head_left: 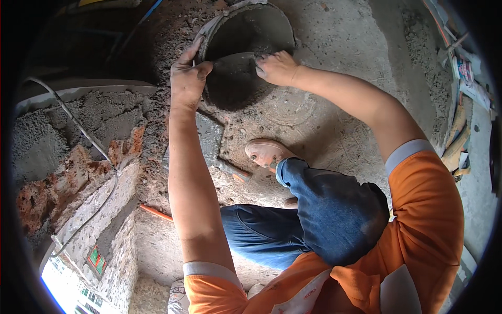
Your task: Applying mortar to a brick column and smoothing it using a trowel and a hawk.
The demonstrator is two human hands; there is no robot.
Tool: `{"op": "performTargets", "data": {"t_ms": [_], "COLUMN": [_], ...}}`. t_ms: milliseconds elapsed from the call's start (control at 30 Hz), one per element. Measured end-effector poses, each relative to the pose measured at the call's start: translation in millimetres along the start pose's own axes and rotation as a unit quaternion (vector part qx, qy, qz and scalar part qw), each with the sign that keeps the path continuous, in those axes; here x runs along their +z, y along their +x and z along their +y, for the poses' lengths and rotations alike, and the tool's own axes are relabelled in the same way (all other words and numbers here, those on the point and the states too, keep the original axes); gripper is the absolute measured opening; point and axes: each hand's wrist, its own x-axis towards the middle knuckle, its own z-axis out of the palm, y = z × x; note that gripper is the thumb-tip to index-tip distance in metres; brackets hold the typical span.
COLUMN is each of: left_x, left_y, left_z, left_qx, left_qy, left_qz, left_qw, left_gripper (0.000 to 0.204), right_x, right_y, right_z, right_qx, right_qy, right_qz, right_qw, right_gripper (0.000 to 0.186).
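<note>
A dark round bucket (232, 86) with wet grey mortar smeared inside stands in front of me at the top of the view. My left hand (189, 78) grips its left side at the rim, thumb on the near side and fingers reaching up along the edge. Curled closed, my right hand (277, 68) holds the bucket's near rim towards the right; its fingertips are partly hidden. Mortar stains both hands. Below the bucket, a flat mortar-coated trowel (206, 138) lies on the ground, its handle pointing towards my shoe.
My shoe (266, 153) rests on the rough concrete floor (334, 125). At left are a broken brick edge (78, 178) with fresh mortar and a loose grey cable (86, 131). An orange rod (155, 212) lies near my left arm. Bags and scraps (465, 78) line the right side.
</note>
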Motion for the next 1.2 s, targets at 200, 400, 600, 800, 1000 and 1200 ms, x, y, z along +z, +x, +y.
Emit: {"op": "performTargets", "data": {"t_ms": [200, 400, 600, 800, 1000, 1200], "left_x": [7.9, 13.7, 15.6, 9.6, 22.6, 29.4], "left_y": [5.0, 7.3, 0.0, 7.4, 12.7, 11.7], "left_z": [4.2, 5.9, 9.1, 0.5, 4.0, -1.2], "left_qx": [-0.013, -0.009, -0.008, 0.003, 0.07, 0.096], "left_qy": [0.051, 0.092, 0.063, 0.123, 0.13, 0.211], "left_qz": [0.002, -0.012, 0.007, 0.002, -0.03, -0.025], "left_qw": [0.999, 0.996, 0.998, 0.992, 0.989, 0.973], "left_gripper": [0.057, 0.053, 0.056, 0.053, 0.052, 0.051], "right_x": [-14.0, -11.9, -46.0, -18.0, -28.7, -55.0], "right_y": [-3.4, -19.6, -21.2, -44.3, -37.0, -46.7], "right_z": [14.5, 16.6, 13.3, 21.9, 17.4, 14.1], "right_qx": [-0.006, -0.016, 0.017, -0.012, 0.097, 0.079], "right_qy": [-0.064, -0.103, -0.04, -0.114, -0.059, -0.093], "right_qz": [0.057, 0.027, 0.137, -0.142, 0.032, -0.02], "right_qw": [0.996, 0.994, 0.99, 0.983, 0.993, 0.992], "right_gripper": [0.024, 0.028, 0.024, 0.028, 0.031, 0.023]}}
